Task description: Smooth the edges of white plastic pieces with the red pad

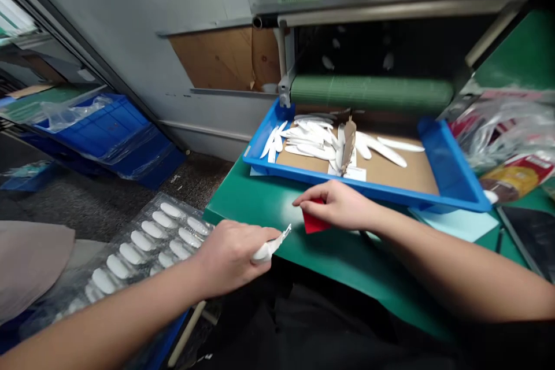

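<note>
The left hand (229, 257) is shut tight around a white knife (265, 251), and the tip points at a red piece (313, 222). The right hand (333, 205) is curled over that red piece and holds it on the green counter (260, 196), near the front edge. Past them, a blue tray (451, 162) holds white shapes (312, 139).

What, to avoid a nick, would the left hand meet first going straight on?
Likely the red piece under the right hand, ahead of the left hand's white-handled blade; depth is unclear.
</note>
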A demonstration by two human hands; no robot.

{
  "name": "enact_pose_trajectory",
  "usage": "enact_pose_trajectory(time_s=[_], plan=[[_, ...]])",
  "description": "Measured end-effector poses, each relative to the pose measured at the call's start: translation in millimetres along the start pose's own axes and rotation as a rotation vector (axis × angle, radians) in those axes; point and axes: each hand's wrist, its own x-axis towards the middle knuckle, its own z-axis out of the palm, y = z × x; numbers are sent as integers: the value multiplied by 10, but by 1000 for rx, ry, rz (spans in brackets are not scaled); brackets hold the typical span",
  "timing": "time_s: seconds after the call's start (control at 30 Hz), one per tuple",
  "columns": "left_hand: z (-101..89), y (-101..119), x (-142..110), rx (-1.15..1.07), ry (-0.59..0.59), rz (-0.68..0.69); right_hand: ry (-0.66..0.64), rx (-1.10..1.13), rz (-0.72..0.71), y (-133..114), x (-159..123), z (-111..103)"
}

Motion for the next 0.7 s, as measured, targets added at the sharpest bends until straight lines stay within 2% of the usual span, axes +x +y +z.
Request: enact_pose_trajectory(time_s=[0.13, 0.2, 0.27, 0.33, 0.4, 0.53, 0.63, 0.67, 0.7], plan=[[260, 176, -127, -489, 61, -476, -199, 147, -89, -167, -112, 90], [420, 272, -184, -735, 116, -636, -226, 147, -89, -225, -153, 186], [581, 335, -245, -1074, 192, -759, -224, 149, -51, -244, -162, 288], [719, 363, -318, -1450, 197, -812, -260, 161, 8, -236, -151, 395], [826, 374, -405, -1714, 139, -810, -334, 181, 74, -227, -146, 509], [970, 395, -575, -1899, 72, -810, -427, 71, 104, -310, -182, 628], [1034, 404, -649, -1987, 47, -831, -477, -177, 15, -494, -101, 405], [1048, 404, -660, -1998, 53, -852, -455, -271, -15, -556, -18, 257], [1059, 403, -665, -1999, 74, -877, -375, -363, -17, -606, 98, 81]])
